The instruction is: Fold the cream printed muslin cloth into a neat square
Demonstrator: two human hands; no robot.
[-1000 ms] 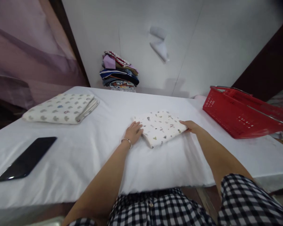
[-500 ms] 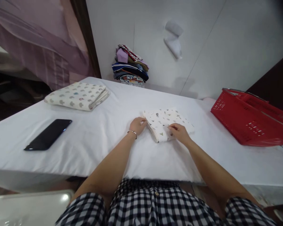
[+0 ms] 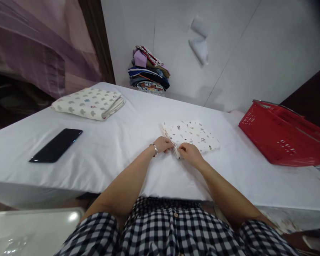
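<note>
A small folded white cloth [image 3: 200, 135] printed with little plants and figures lies flat on the white-covered table [image 3: 138, 117]. At its left folded edge, my left hand [image 3: 164, 144] has its fingers closed on the layers. My right hand [image 3: 189, 153] pinches the near left corner of the same cloth, close beside the left hand. My fingers hide part of that edge. A bigger folded cream cloth [image 3: 88, 103] with grey mouse-head shapes rests at the table's far left.
A black phone [image 3: 57, 145] lies on the left of the table. On the right stands a red plastic basket [image 3: 277, 138]. A stack of folded clothes [image 3: 149, 71] sits by the wall at the back. A white chair or stool [image 3: 37, 227] is at the lower left.
My right hand has moved left and nearer, from the top of the cloth to its near left corner. My left hand has slid along the folded edge toward me.
</note>
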